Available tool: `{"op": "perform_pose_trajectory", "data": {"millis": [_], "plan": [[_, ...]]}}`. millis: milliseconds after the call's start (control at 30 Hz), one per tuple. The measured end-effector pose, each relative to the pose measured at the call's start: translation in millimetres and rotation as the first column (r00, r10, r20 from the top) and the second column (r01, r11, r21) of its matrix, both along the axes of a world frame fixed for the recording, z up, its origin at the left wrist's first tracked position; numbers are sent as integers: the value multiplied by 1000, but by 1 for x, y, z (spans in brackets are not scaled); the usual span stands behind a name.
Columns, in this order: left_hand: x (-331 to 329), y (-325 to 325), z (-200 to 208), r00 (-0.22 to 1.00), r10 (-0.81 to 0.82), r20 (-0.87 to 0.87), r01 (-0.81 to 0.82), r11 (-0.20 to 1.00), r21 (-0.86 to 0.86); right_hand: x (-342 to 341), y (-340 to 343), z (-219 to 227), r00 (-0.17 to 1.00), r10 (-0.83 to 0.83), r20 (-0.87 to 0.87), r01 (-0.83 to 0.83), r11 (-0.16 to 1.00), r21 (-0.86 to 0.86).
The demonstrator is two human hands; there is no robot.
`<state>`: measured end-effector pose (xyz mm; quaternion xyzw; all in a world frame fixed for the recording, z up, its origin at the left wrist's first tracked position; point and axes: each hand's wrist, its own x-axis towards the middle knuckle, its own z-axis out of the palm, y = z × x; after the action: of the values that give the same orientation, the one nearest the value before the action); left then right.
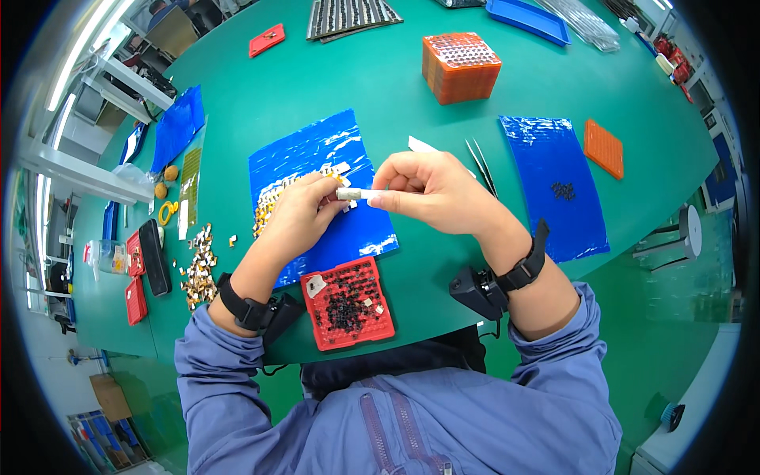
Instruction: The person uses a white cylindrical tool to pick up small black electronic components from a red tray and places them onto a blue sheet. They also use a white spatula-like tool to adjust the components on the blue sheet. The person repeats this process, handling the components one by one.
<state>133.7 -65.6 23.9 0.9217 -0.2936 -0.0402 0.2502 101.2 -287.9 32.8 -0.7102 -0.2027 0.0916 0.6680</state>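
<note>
Both hands meet over a blue sheet (340, 146) on the green table. My right hand (431, 190) pinches a thin white stick (368, 194) with a greyish, wrapped-looking end. My left hand (305, 212) is closed at that greyish end; whether its fingers also grip a small part there is hidden. Under and beside the left hand, many small white and yellow-brown pieces (273, 194) lie on the sheet. Closer to me, a red tray (348, 342) holds many small black parts and a few pale pieces. Metal tweezers (483, 168) lie right of my right hand.
A second blue sheet (546, 150) with small black parts (563, 191) lies right, beside an orange tray (604, 149). Stacked orange trays (461, 75) stand farther back. At left are a loose pile of pieces (199, 269), a black case (154, 257) and yellow scissor-like handles (167, 212).
</note>
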Motion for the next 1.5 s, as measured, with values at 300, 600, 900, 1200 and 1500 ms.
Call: {"op": "perform_pose_trajectory", "data": {"millis": [300,600,900,1200,1500], "plan": [[-3,11,3,996,6,92,7,989,-147,0,1,0,999,21,-44,-22,1000,-22],[-27,159,24,931,353,93,-354,935,-10,-1,6,0,999,-21,-48,16,996,-92],[-51,207,8,866,476,153,-496,857,138,2,5,-4,995,-32,-98,19,992,-127],[-50,202,6,884,451,125,-466,871,155,3,5,-6,996,-32,-79,19,987,-158],[-78,136,25,839,264,-475,-478,774,-415,-2,8,-2,994,6,-112,-19,992,-122]]}}
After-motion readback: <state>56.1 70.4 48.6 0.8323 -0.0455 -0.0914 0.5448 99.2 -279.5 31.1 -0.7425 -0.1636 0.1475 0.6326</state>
